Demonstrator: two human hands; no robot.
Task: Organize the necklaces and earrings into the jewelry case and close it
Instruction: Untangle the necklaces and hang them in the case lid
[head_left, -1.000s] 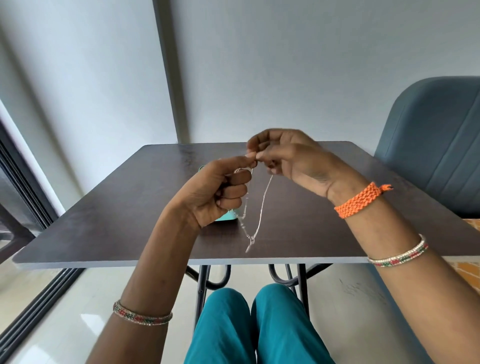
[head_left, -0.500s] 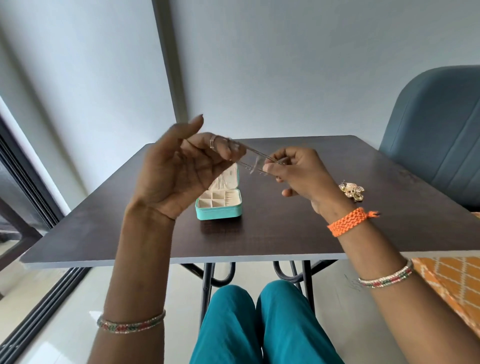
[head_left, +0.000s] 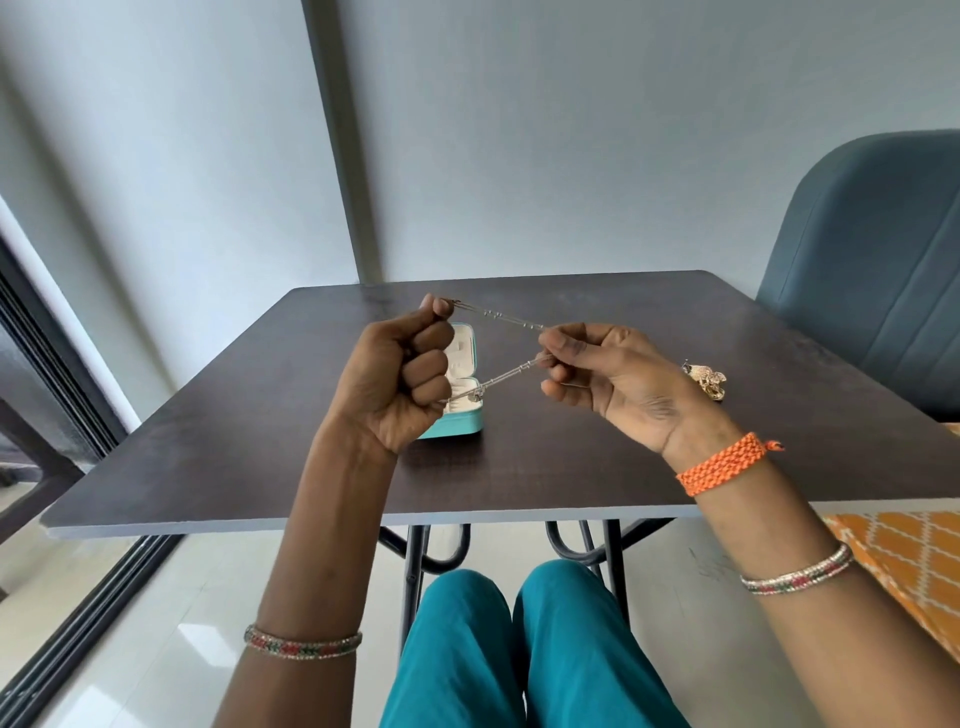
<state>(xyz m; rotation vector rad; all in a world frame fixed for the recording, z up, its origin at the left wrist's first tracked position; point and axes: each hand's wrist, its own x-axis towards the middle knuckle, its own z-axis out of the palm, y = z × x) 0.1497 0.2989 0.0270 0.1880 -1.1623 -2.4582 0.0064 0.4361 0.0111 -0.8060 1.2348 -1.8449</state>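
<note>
Both hands have a grip on the same thin silver necklace (head_left: 498, 318), held up in the air mid-frame over the counter (head_left: 519, 467). The left hand (head_left: 397, 379) is curled into a fist around it, with one strand coming out at the top by the thumb and another out the lower side of the fist. The right hand (head_left: 608, 376) pinches the chain between thumb and fingertips, so the two strands run from the left fist and meet at that pinch in a sideways V.

The jewelry case (head_left: 460, 410), teal outside and cream inside, sits open on the dark counter just behind the left fist, which partly hides it. The lower strand crosses right in front of it. What's in the compartments is hard to tell from here.

A small gold heap of jewelry (head_left: 707, 379) lies on the counter right of the right hand, near the wrist. A blue chair (head_left: 872, 270) stands at the right edge of the frame.
</note>
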